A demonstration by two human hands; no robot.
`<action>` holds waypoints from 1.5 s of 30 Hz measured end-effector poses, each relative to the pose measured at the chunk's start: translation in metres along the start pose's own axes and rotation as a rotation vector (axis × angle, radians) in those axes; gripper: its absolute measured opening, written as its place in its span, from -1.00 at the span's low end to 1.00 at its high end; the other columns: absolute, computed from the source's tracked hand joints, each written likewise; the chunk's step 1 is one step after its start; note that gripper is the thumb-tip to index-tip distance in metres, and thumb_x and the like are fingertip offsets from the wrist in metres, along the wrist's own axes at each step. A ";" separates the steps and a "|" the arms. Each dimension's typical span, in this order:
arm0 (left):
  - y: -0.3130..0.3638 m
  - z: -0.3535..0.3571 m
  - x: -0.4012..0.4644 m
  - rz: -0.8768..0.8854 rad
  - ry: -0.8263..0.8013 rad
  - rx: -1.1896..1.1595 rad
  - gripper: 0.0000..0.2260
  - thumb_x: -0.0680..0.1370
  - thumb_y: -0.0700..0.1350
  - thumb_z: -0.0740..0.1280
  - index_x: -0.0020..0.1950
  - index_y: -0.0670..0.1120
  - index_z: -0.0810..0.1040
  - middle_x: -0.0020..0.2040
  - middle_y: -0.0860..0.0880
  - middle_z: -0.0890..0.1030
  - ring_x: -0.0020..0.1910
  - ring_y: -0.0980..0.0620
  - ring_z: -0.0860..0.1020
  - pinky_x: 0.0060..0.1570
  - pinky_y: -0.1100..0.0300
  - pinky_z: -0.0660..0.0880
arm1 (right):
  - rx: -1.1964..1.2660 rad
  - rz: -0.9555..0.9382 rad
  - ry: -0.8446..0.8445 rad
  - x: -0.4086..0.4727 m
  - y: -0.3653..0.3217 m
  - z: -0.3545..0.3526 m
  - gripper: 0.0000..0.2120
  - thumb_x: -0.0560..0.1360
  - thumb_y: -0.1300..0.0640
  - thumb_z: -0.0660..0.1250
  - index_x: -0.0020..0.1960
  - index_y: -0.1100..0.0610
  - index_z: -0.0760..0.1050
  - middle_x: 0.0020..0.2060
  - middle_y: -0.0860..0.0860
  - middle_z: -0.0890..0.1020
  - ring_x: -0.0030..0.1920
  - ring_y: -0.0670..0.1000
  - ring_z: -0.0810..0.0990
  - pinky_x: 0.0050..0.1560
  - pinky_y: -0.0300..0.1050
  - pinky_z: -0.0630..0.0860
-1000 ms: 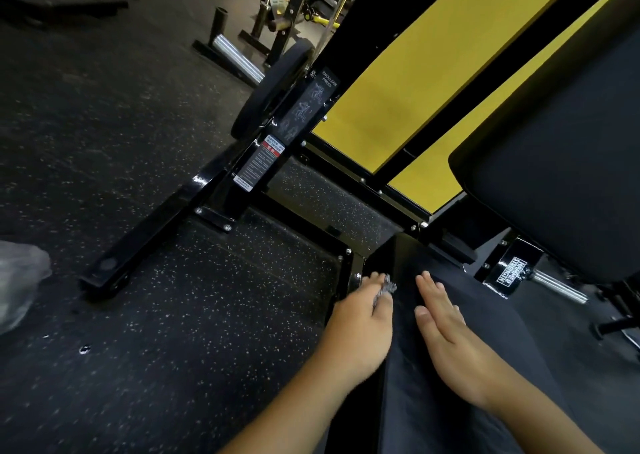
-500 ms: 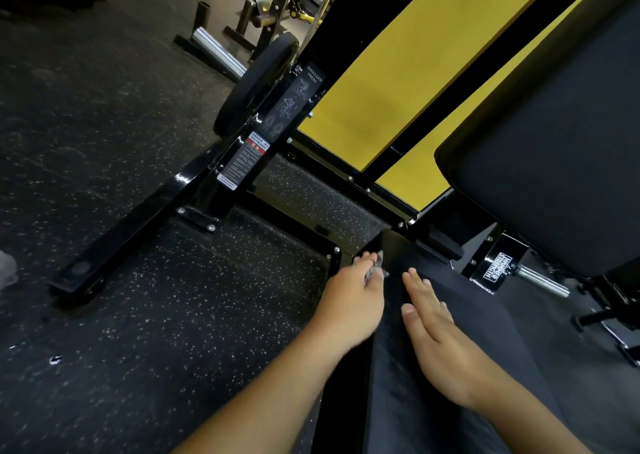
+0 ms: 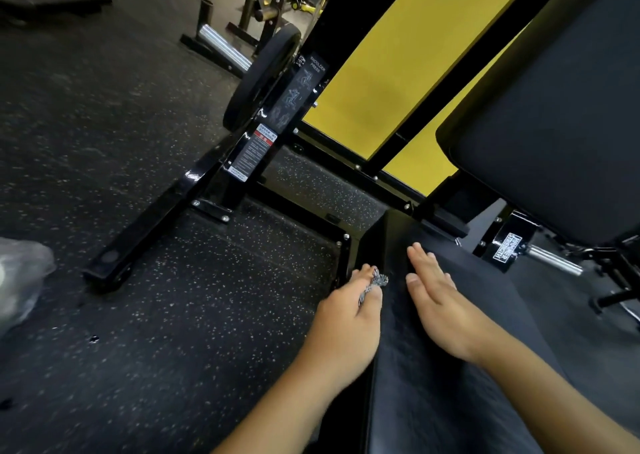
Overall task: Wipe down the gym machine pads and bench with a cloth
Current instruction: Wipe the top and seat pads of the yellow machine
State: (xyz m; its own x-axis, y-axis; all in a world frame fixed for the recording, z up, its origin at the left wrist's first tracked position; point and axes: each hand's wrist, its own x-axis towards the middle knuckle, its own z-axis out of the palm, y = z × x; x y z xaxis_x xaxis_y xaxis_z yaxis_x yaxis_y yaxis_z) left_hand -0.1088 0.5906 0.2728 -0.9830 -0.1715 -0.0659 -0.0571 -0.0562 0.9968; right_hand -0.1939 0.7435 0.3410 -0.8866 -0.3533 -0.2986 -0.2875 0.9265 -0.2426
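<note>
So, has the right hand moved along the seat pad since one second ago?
No. The right hand lies flat, as near the far end of the seat pad as before.

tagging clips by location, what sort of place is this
Most likely a gym: a machine with a label reading "shoulder press", a weight plate beside it, and speckled rubber flooring.

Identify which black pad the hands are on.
The low flat black seat pad under the right hand, not the big tilted black back pad above.
</note>
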 end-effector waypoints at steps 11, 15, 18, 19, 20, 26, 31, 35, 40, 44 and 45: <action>-0.002 -0.006 -0.039 -0.024 -0.041 -0.075 -0.63 0.73 -0.07 0.16 0.55 0.11 0.38 0.47 0.36 0.32 0.47 0.51 0.14 0.28 0.68 0.03 | 0.008 -0.018 0.025 0.002 0.005 0.005 -0.46 0.73 -0.08 -0.10 0.67 -0.07 -0.17 0.61 -0.25 -0.19 0.57 -0.24 -0.30 0.59 -0.12 -0.28; 0.011 0.003 0.012 -0.007 -0.035 -0.037 -0.62 0.73 -0.11 0.16 0.56 -0.03 0.40 0.57 0.11 0.34 0.56 0.27 0.20 0.49 0.41 0.07 | -0.002 -0.015 0.022 0.002 0.006 0.004 -0.46 0.73 -0.07 -0.10 0.66 -0.08 -0.17 0.61 -0.25 -0.19 0.57 -0.24 -0.30 0.58 -0.15 -0.28; 0.018 0.004 0.046 -0.008 -0.032 0.060 -0.61 0.74 -0.09 0.12 0.59 -0.06 0.35 0.61 0.04 0.30 0.60 0.12 0.18 0.53 0.31 0.03 | 0.003 -0.018 0.033 0.001 0.003 0.005 -0.47 0.73 -0.08 -0.11 0.66 -0.09 -0.17 0.61 -0.25 -0.18 0.57 -0.24 -0.30 0.56 -0.18 -0.29; 0.020 0.004 0.054 -0.021 -0.027 0.080 -0.60 0.74 -0.07 0.11 0.59 -0.05 0.34 0.61 0.04 0.29 0.61 0.07 0.18 0.58 0.21 0.04 | 0.006 -0.018 0.036 0.001 0.002 0.005 -0.47 0.73 -0.07 -0.11 0.66 -0.09 -0.16 0.61 -0.25 -0.18 0.57 -0.24 -0.30 0.56 -0.19 -0.29; 0.022 0.004 0.059 -0.043 -0.030 0.090 -0.60 0.74 -0.05 0.11 0.59 -0.03 0.34 0.60 0.04 0.31 0.61 0.02 0.20 0.59 0.10 0.09 | 0.011 -0.016 0.037 0.000 0.001 0.005 -0.47 0.73 -0.07 -0.11 0.66 -0.09 -0.16 0.61 -0.25 -0.17 0.57 -0.24 -0.29 0.56 -0.19 -0.29; 0.022 -0.003 0.019 -0.099 -0.035 0.114 -0.65 0.73 0.00 0.13 0.46 -0.05 0.51 0.30 0.03 0.58 0.29 0.00 0.51 0.17 0.21 0.36 | 0.051 0.011 0.038 -0.013 -0.005 0.001 -0.46 0.73 -0.09 -0.07 0.67 -0.06 -0.11 0.63 -0.21 -0.12 0.58 -0.22 -0.22 0.58 -0.18 -0.24; 0.020 -0.009 -0.034 -0.096 0.006 0.113 -0.61 0.72 -0.01 0.14 0.56 0.07 0.39 0.53 0.17 0.41 0.50 0.18 0.35 0.41 0.33 0.21 | 0.056 -0.014 -0.004 -0.050 -0.019 0.003 -0.44 0.73 -0.10 -0.02 0.67 -0.07 -0.11 0.62 -0.23 -0.12 0.58 -0.24 -0.21 0.59 -0.17 -0.21; 0.018 -0.011 -0.081 -0.064 0.008 0.045 -0.62 0.72 -0.04 0.17 0.56 0.10 0.38 0.54 0.26 0.34 0.50 0.37 0.24 0.44 0.46 0.09 | 0.030 -0.050 -0.027 -0.092 -0.029 0.014 -0.43 0.72 -0.11 -0.01 0.66 -0.09 -0.12 0.61 -0.26 -0.14 0.57 -0.28 -0.23 0.59 -0.21 -0.20; 0.009 -0.014 -0.111 -0.081 -0.003 -0.043 -0.62 0.72 -0.05 0.19 0.55 0.12 0.38 0.52 0.33 0.33 0.46 0.50 0.21 0.39 0.57 0.07 | 0.030 -0.051 -0.047 -0.124 -0.040 0.026 -0.44 0.72 -0.10 -0.03 0.65 -0.13 -0.15 0.57 -0.34 -0.20 0.53 -0.34 -0.29 0.53 -0.31 -0.27; 0.019 -0.012 -0.075 -0.065 -0.016 -0.045 -0.61 0.73 -0.07 0.16 0.57 0.02 0.37 0.56 0.18 0.35 0.51 0.33 0.27 0.44 0.50 0.12 | 0.029 -0.057 -0.034 -0.129 -0.042 0.035 -0.45 0.72 -0.10 -0.06 0.65 -0.14 -0.18 0.58 -0.36 -0.22 0.51 -0.39 -0.34 0.50 -0.34 -0.32; 0.022 -0.011 -0.060 -0.054 -0.024 -0.028 -0.61 0.73 -0.08 0.15 0.57 0.00 0.37 0.57 0.13 0.35 0.52 0.27 0.28 0.47 0.43 0.12 | 0.023 -0.057 -0.031 -0.129 -0.042 0.036 -0.45 0.72 -0.10 -0.07 0.64 -0.14 -0.18 0.57 -0.36 -0.22 0.50 -0.40 -0.34 0.51 -0.33 -0.32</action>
State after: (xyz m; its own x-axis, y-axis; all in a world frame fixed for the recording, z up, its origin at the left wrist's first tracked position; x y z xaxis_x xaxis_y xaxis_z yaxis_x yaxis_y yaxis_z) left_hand -0.0489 0.5888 0.2983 -0.9825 -0.1434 -0.1186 -0.1060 -0.0924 0.9901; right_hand -0.0545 0.7452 0.3566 -0.8571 -0.4100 -0.3118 -0.3290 0.9015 -0.2810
